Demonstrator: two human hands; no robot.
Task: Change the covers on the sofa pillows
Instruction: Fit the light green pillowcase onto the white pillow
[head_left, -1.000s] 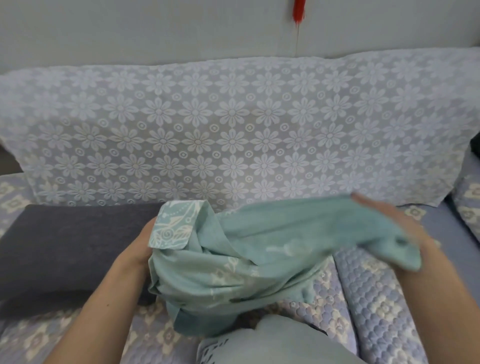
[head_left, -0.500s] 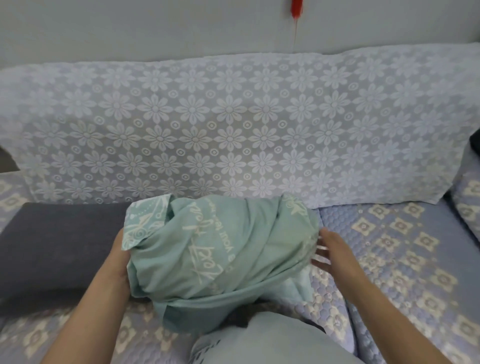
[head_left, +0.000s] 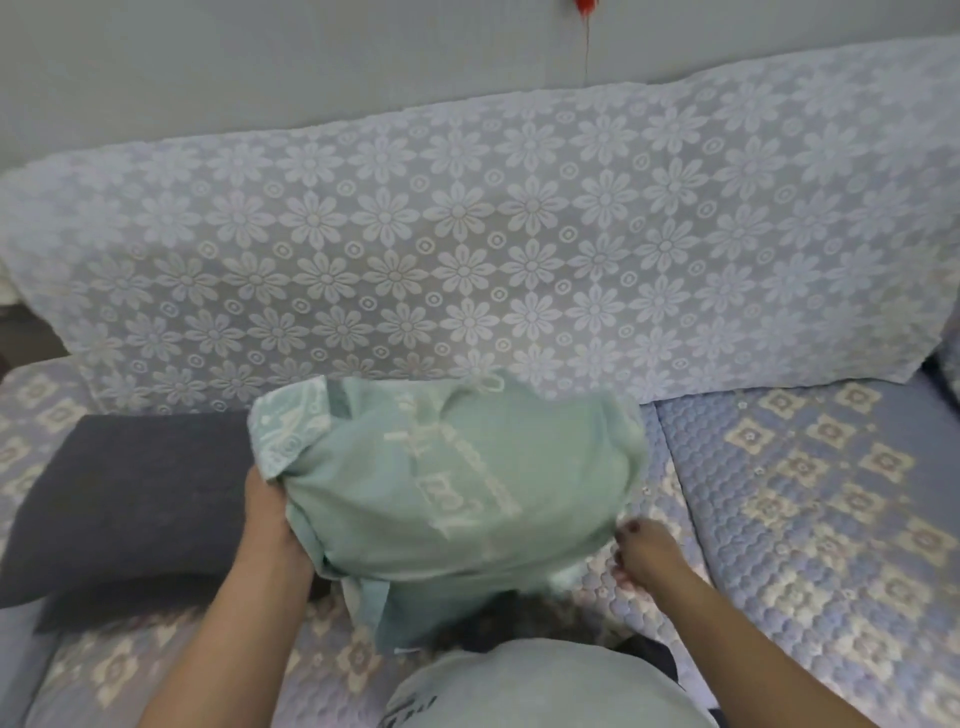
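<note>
The left hand (head_left: 270, 525) is gripping the cover (head_left: 447, 483) at 9 o'clock; the right hand (head_left: 644, 553) is pinching its edge at 4 o'clock.

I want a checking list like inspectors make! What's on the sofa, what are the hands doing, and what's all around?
Surface: quilted blue sofa seat with cream flower squares.
Job's things: mint-green fabric pillow cover with pale lettering, bunched into a rounded bundle above the seat; flat dark grey pillow lying to its left.
Clutter: nothing seen.
Hands: left hand grips the bundle's left side; right hand sits at its lower right edge, fingers curled, whether it pinches cloth cannot be told.
Cables: nothing seen; only a thin string under a red hanging ornament on the wall.
Surroundings: white daisy-pattern lace throw draped over the sofa back; plain pale wall behind.
</note>
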